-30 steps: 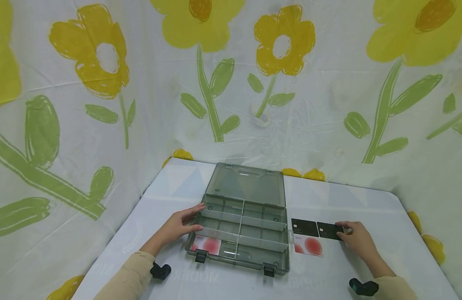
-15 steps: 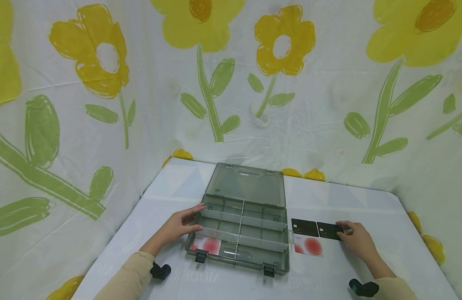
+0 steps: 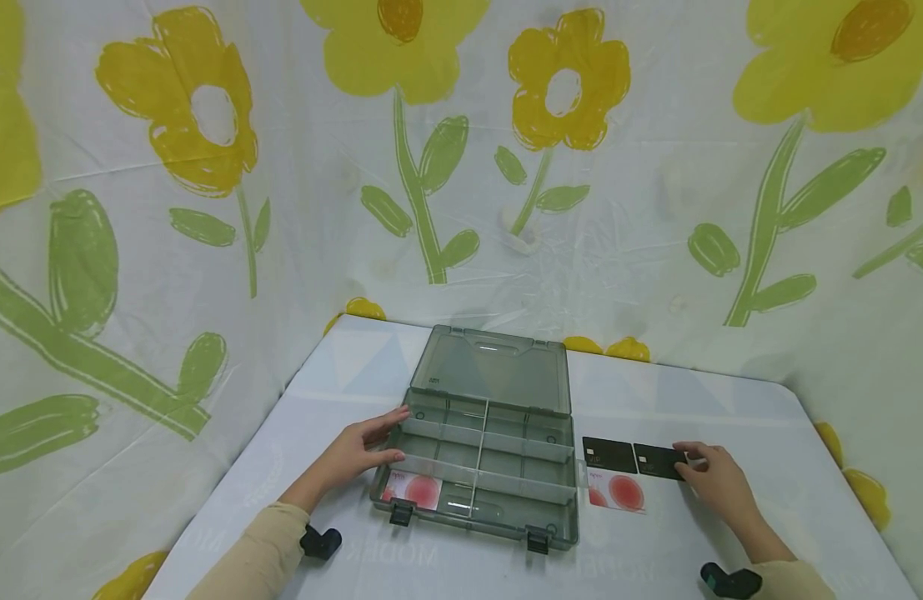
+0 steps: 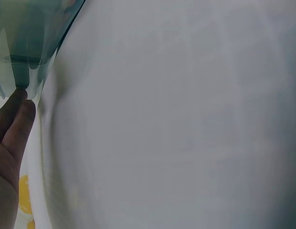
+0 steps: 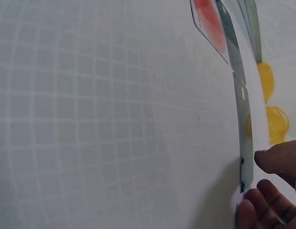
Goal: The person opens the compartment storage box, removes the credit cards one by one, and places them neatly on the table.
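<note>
A grey translucent compartment box point(image 3: 524, 521) lies with its lid point(image 3: 499, 371) folded back. My left hand point(image 3: 356, 450) rests against its left side, fingers extended; the left wrist view shows fingertips point(image 4: 26, 102) at the box wall. Inside the front left compartment is a pink-and-white card point(image 3: 413, 490). Right of the box, two black cards lie end to end, the left black card point(image 3: 609, 454) and the right black card point(image 3: 651, 461). With curled fingers, my right hand point(image 3: 712, 479) pinches the right black card's end. What lies under that palm is partly hidden.
A second pink-and-white card point(image 3: 616, 491) lies below the left black card. Two dark latches point(image 3: 538, 542) hang off the box's front edge. The white table point(image 3: 731, 417) meets flower-printed sheets point(image 3: 619, 233) at the back and sides.
My right hand has shifted very slightly to the right at the black card's end. The left hand, box and cards stay where they were.
</note>
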The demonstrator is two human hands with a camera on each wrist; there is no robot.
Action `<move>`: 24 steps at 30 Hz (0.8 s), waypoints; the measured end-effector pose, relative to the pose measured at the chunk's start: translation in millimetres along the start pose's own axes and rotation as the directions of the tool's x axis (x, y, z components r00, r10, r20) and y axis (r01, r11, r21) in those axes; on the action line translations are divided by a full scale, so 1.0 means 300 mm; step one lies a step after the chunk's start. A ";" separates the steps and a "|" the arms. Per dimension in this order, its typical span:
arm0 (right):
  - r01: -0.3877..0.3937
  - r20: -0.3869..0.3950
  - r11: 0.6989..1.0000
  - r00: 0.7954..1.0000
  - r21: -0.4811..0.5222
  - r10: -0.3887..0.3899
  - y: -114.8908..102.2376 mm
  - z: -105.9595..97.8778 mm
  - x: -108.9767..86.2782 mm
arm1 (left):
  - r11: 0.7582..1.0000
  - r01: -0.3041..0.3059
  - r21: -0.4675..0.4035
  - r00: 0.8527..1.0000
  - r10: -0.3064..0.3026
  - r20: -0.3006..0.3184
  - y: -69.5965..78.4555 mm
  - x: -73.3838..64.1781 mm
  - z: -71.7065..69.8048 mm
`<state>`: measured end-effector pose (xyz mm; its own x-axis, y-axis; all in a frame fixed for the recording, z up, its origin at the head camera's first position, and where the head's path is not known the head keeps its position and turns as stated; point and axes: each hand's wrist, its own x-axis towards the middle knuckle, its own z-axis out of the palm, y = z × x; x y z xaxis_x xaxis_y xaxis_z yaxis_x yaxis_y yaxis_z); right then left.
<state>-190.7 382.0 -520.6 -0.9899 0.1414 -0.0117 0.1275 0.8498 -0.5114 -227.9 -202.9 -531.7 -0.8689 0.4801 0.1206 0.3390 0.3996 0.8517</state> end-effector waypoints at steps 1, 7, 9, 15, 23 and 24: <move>0.004 -0.002 1.000 1.000 0.000 -0.004 0.002 0.000 0.001 | 1.000 0.001 -0.003 1.000 -0.001 0.001 0.002 -0.001 -0.001; 0.022 0.011 1.000 1.000 0.016 -0.022 0.005 -0.009 0.006 | 1.000 0.006 -0.015 1.000 -0.006 0.005 0.011 -0.002 -0.004; 0.026 0.021 0.999 0.999 0.027 -0.026 -0.001 -0.013 0.005 | 1.000 0.008 -0.016 1.000 -0.008 0.004 0.013 -0.002 -0.004; 0.038 0.037 0.998 0.999 0.041 -0.040 -0.032 -0.021 -0.004 | 1.000 0.015 -0.006 1.000 -0.015 0.004 0.013 -0.002 -0.004; 0.028 0.065 0.998 0.997 0.051 -0.032 -0.089 -0.032 -0.027 | 1.000 0.018 -0.003 1.000 -0.018 0.005 0.006 -0.002 -0.002; 0.028 0.068 0.998 0.997 0.053 -0.031 -0.097 -0.032 -0.030 | 1.000 0.017 -0.002 1.000 -0.017 0.004 0.006 -0.002 -0.002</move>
<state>-184.9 360.8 -497.4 -0.9953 0.0799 -0.0540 0.0964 0.8254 -0.5563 -227.0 -202.8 -530.1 -0.8731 0.4764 0.1037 0.3232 0.4062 0.8547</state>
